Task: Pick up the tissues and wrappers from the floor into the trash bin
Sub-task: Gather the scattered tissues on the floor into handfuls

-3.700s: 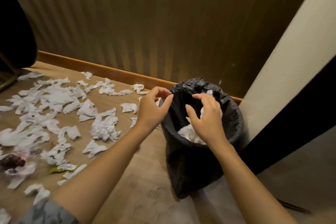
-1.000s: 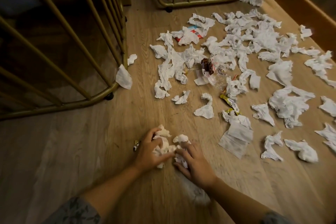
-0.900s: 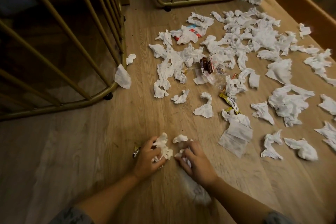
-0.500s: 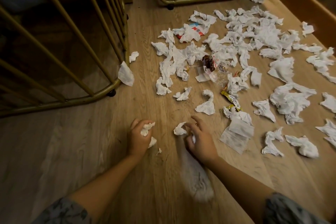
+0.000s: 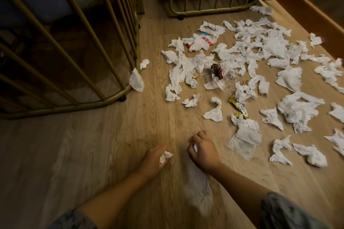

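**Tissue wads in both hands, litter spread ahead**

Left hand low over the wooden floor, grip curled round a small crumpled tissue wad that sticks out past the knuckles. Right hand just beside it, apart, grip closed on a second bit of white tissue, only a sliver visible between the fingers. Blurred white tissue trailing below the right hand, between the two forearms; whether held or lying on the floor cannot be told.

Scattered tissues across the floor ahead and to the right, thickest toward the far right. Among them a red and white wrapper partly under tissue, a dark brown wrapper touching clear crinkled plastic, and a yellow wrapper near a flat folded tissue. One tissue leaning against the foot of a gold metal frame at left; a second gold frame at the top. Wooden skirting board along the far right. Trash bin out of view.
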Available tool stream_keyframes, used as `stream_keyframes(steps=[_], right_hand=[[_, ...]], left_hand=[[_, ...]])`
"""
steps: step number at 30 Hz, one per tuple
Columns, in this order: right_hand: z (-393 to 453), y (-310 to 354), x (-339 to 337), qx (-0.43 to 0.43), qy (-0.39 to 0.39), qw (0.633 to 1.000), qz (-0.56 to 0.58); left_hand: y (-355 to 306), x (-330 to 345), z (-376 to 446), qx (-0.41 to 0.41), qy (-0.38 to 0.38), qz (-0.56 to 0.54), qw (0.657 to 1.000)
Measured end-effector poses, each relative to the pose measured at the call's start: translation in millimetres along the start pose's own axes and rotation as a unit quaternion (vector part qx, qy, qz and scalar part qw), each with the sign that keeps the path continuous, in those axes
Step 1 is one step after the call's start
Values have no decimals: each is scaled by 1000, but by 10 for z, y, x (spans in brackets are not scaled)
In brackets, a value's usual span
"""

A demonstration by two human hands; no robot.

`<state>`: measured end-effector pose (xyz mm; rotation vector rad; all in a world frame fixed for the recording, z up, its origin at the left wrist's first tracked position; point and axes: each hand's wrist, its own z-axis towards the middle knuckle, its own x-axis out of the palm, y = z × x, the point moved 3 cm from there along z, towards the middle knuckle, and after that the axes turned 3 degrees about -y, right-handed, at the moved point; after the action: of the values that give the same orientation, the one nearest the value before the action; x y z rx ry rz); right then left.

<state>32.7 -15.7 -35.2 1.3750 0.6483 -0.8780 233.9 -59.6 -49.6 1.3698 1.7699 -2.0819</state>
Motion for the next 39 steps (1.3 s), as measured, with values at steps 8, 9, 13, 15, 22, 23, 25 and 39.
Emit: stream_keyframes(steps=[8, 9, 13, 15, 22, 23, 25, 39], right_hand=[[841, 106, -1185, -136, -2, 988, -73], [948, 121, -1395, -138, -21, 987, -74], [1154, 183, -2256, -104, -144, 984, -24], [1119, 186, -2644, -86, -217, 972, 32], [1113, 196, -3679, -108, -270, 957, 1], [1134, 170, -3821, -108, -281, 954, -3], [1174, 152, -3986, -110, -291, 950, -8], [1687, -894, -4373, -2, -391, 918, -63]], left_hand=[[-1097, -698, 926, 22, -104, 28, 994], [-1302, -805, 1044, 47, -123, 36, 991], [-2030, -1140, 1343, 85, -137, 52, 986], [-2446, -1243, 1455, 130, -137, 66, 980], [-3852, -1372, 1848, 232, -147, 99, 957], [-4023, -1371, 1892, 243, -157, 84, 954], [-4181, -1379, 1975, 239, -164, 46, 956], [-4437, -648, 3601, 319, -90, 2, 944]])
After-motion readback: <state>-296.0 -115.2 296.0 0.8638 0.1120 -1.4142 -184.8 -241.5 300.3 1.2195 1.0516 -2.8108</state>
